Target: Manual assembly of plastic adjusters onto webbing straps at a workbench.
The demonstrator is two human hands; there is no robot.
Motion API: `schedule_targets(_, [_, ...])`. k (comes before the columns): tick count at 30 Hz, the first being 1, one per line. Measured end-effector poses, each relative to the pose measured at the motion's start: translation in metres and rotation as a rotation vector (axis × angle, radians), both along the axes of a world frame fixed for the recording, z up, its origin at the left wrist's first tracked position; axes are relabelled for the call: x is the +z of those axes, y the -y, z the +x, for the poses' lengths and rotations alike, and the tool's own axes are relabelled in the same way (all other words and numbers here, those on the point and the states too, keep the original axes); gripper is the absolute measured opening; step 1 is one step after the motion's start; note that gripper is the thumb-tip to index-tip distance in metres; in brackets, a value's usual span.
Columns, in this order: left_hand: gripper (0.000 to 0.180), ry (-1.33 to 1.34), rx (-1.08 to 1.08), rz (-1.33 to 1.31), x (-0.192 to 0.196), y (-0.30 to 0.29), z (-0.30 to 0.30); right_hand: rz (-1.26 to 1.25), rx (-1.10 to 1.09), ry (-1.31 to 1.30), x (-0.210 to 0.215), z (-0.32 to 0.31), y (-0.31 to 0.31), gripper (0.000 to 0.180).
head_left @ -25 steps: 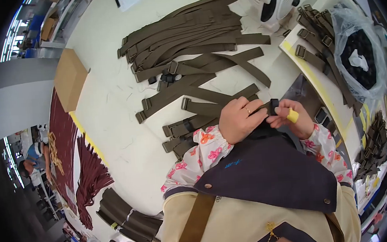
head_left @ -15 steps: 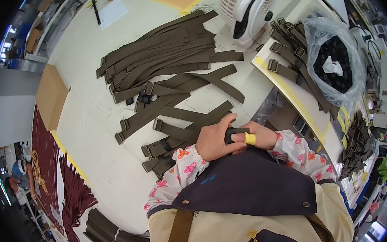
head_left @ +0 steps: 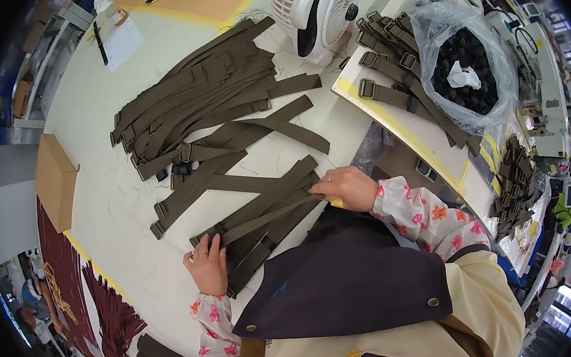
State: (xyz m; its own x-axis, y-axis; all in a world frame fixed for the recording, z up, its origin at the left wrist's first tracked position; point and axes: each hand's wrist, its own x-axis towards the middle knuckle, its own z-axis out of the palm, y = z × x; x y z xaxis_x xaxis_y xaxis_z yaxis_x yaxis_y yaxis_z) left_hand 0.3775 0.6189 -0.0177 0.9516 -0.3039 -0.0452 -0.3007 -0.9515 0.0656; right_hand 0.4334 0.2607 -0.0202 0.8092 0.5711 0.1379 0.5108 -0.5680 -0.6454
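Note:
A dark olive webbing strap (head_left: 272, 218) stretches between my two hands, above several like straps on the table. My left hand (head_left: 209, 268) has its fingertips on the buckle end of this strap, at the lower left of the pile. Closer to my body on the right, my right hand (head_left: 352, 188) pinches the other end between thumb and fingers. Something yellow shows under the right fingers, partly hidden. Beyond the hands lies a large heap of olive straps (head_left: 204, 84) with metal buckles. Small black pieces (head_left: 183, 167) sit among the nearer straps.
A white fan (head_left: 319, 15) stands at the back. To the right, a raised board (head_left: 388, 113) carries buckled straps and a clear bag (head_left: 506, 87) of black pieces. On the left are a cardboard box (head_left: 55, 180) and maroon strips (head_left: 108, 313). A person works at the far left.
My hands were together by my body, holding a small black piece. They have parted: the left moved left to the straps, and a strap now spans between them. The view has shifted too.

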Motion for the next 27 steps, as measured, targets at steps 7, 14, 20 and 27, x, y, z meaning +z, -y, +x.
schedule_targets(7, [0.029, 0.000, -0.003, -0.421, 0.002, 0.055, 0.037, -0.386, -0.202, 0.063, -0.052, 0.045, 0.025, 0.032])
schedule_targets(14, [0.019, -0.419, -0.133, -0.602, -0.050, 0.086, 0.065, -0.386, -0.455, 0.147, -0.064, 0.080, 0.030, 0.038])
schedule_targets(20, [0.064, -0.129, -0.181, -0.284, -0.051, 0.099, 0.102, -0.004, -0.614, 0.110, -0.058, 0.005, 0.041, 0.057])
schedule_targets(27, [0.065, -0.141, -0.522, -0.300, -0.080, 0.180, 0.138, -0.278, -0.263, 0.079, -0.078, -0.002, 0.045, 0.050])
